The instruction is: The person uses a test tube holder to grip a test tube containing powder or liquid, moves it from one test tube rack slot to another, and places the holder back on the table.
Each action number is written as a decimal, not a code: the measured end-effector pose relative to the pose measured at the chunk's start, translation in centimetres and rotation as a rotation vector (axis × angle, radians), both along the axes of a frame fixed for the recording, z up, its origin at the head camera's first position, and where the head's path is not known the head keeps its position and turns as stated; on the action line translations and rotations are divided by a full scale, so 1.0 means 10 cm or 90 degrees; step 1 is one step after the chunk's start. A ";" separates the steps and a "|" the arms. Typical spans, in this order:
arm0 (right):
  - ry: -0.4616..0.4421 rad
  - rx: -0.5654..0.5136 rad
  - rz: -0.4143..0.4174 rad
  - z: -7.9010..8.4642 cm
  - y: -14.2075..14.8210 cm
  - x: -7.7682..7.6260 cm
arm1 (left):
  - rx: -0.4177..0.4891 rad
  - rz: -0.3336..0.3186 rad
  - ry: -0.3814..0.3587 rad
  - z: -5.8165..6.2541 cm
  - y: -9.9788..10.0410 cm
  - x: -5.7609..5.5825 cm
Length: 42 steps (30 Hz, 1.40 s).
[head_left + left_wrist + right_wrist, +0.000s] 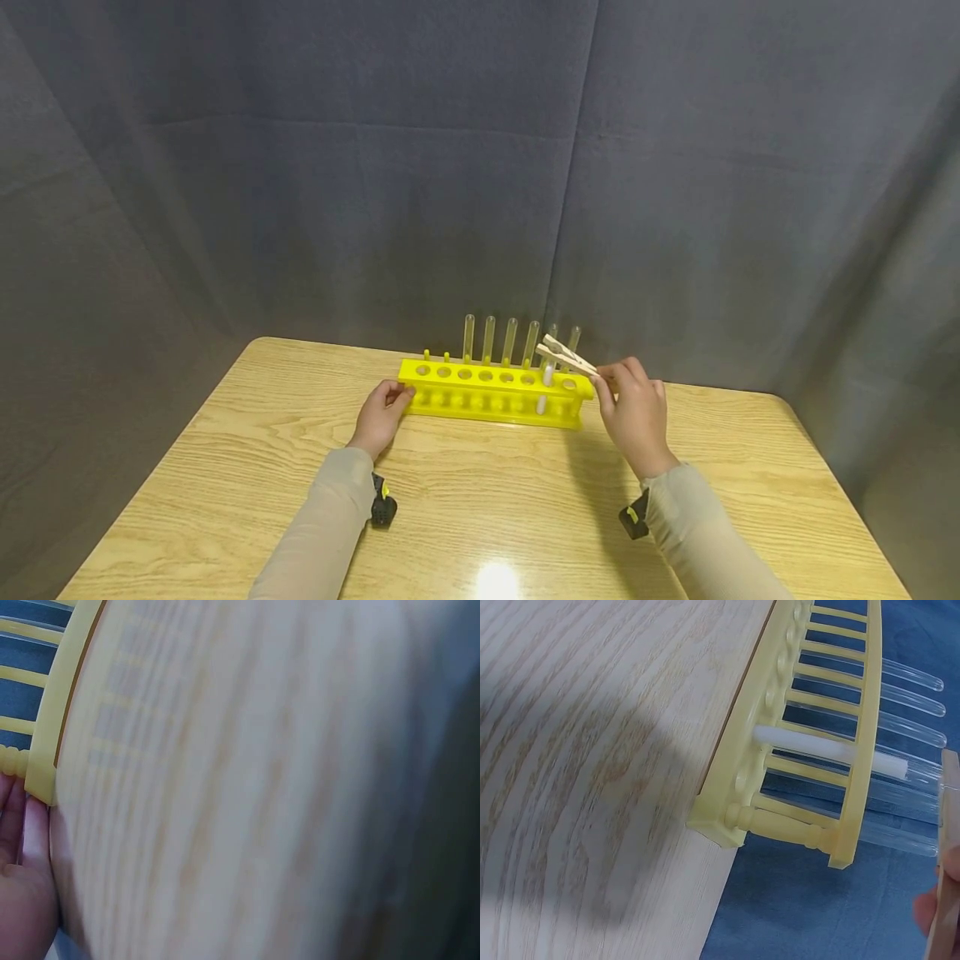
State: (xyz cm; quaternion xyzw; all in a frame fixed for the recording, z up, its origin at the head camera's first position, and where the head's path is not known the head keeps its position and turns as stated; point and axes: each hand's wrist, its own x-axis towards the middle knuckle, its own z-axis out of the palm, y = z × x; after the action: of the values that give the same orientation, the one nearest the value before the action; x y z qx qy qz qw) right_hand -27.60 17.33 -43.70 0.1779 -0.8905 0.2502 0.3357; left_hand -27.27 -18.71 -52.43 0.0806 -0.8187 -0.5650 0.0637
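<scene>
A yellow test tube rack [495, 388] stands on the table. My left hand [379, 418] grips its left end, the thumb at the front; the left wrist view shows the fingers [28, 840] at the rack's end post. With my right hand [636, 410] I hold a wooden test tube clamp [567, 357] by its handle end. The clamp's jaws are at the upper part of a test tube with white contents [810, 742], upright in a hole near the rack's right end. Whether they grip the glass I cannot tell.
Several clear test tubes [510, 340] stand upside down on pegs along the rack's back. Two bare pegs [447, 357] show at the back left. The wooden table [465, 483] ends behind the rack, before a grey curtain [360, 208].
</scene>
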 end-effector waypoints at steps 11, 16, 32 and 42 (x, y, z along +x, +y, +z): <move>-0.031 0.029 -0.010 -0.06 0.02 0.02 | 0.001 -0.003 -0.004 -0.03 -0.01 -0.03; -0.027 0.036 -0.007 -0.08 0.02 0.02 | -0.002 -0.002 -0.001 -0.02 -0.01 -0.02; -0.045 0.043 -0.007 -0.18 -0.02 0.04 | 0.000 -0.002 -0.008 -0.01 -0.01 -0.01; -0.042 0.051 -0.006 -0.22 -0.01 0.07 | 0.003 0.000 -0.007 0.01 0.02 0.00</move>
State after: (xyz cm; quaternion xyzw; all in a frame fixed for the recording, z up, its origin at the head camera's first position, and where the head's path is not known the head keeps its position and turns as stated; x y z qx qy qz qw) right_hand -26.91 17.23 -45.88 0.1784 -0.9114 0.2185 0.2997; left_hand -27.27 -18.54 -52.33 0.0842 -0.8177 -0.5664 0.0588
